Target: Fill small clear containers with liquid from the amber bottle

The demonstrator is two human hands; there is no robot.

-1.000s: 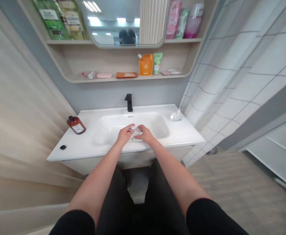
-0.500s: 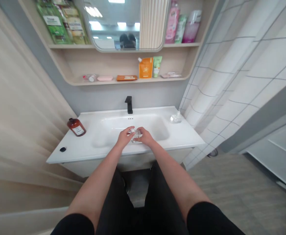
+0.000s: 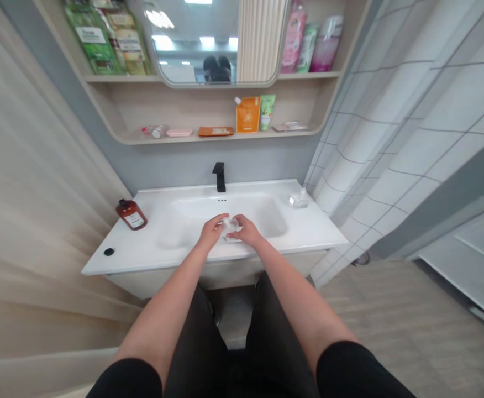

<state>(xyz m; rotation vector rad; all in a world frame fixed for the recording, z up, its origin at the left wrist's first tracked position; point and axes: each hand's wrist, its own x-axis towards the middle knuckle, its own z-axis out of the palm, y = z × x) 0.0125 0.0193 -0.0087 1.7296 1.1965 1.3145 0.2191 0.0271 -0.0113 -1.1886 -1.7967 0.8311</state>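
Observation:
Both my hands meet over the front part of a white sink basin (image 3: 184, 218). My left hand (image 3: 211, 231) and my right hand (image 3: 247, 231) are closed around a small clear object (image 3: 230, 225), which looks like a glass or a small transparent bottle. My fingers pinch it from both sides and hide most of it. A black tap (image 3: 219, 176) stands at the back of the basin, straight ahead of my hands.
A brown bottle (image 3: 131, 214) lies on the counter at the left, with a small black cap (image 3: 109, 252) nearer the front edge. A clear container (image 3: 298, 199) sits at the right. Shelves above hold an orange pouch (image 3: 245, 114) and bottles. A tiled wall stands at the right.
My hands stay in the same place on the clear object; the fingers shift only slightly. The view has tilted up a little.

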